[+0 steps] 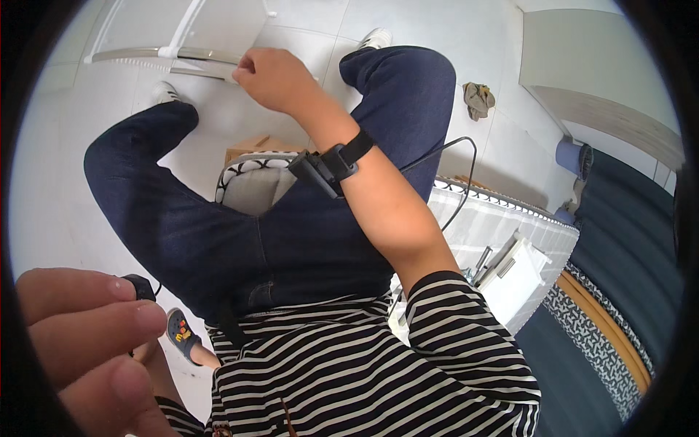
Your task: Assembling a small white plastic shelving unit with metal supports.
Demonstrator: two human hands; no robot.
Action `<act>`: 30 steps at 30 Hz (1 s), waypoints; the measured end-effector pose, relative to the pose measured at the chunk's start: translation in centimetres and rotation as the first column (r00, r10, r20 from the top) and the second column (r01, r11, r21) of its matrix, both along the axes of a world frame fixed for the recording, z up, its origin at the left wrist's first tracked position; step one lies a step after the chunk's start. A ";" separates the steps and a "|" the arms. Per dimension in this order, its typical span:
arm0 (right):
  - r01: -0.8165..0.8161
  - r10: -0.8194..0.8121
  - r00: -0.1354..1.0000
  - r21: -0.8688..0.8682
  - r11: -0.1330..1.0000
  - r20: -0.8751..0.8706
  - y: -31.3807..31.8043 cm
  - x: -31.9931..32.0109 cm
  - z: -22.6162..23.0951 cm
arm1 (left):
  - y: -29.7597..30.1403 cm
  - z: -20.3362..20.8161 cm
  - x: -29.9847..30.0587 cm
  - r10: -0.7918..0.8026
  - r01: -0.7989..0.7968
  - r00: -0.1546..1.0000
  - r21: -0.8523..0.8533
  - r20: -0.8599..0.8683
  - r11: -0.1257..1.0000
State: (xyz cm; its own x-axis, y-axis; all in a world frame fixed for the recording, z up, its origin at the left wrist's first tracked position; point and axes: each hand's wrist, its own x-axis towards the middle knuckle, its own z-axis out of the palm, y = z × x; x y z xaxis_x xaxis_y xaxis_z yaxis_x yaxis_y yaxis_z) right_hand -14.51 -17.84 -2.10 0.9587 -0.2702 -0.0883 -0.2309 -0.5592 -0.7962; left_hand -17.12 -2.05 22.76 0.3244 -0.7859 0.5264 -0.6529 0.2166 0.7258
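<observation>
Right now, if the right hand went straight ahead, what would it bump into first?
Likely the silvery rail: the right hand sits at its end, though depth leaves contact unclear.

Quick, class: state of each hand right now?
Left hand: open or closed cannot be told.
Right hand: curled closed; whether it grips the metal rail cannot be told.

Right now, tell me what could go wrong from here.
1. The black cable hangs in a loose loop beside the right forearm; it might snag if that arm moves.
2. The right hand is curled at the metal rail; its grip is partly hidden, so a finger could get pinched.
3. A foot in a dark clog is nearby and could be bumped.
</observation>
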 end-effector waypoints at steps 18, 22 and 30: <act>-0.016 0.016 1.000 -0.008 1.000 -0.019 -0.1 -0.1 0.3 | -2.8 0.3 -3.9 0.017 -0.041 0.989 -0.164 -0.146 0.986; -0.026 0.028 0.998 0.023 0.999 -0.059 0.1 0.0 0.4 | -3.3 0.6 -4.6 0.026 -0.058 0.986 -0.193 -0.162 0.980; -0.031 0.032 0.997 0.021 0.999 -0.067 -0.2 0.1 0.1 | -3.6 1.2 -5.7 0.057 -0.093 0.982 -0.201 -0.178 0.975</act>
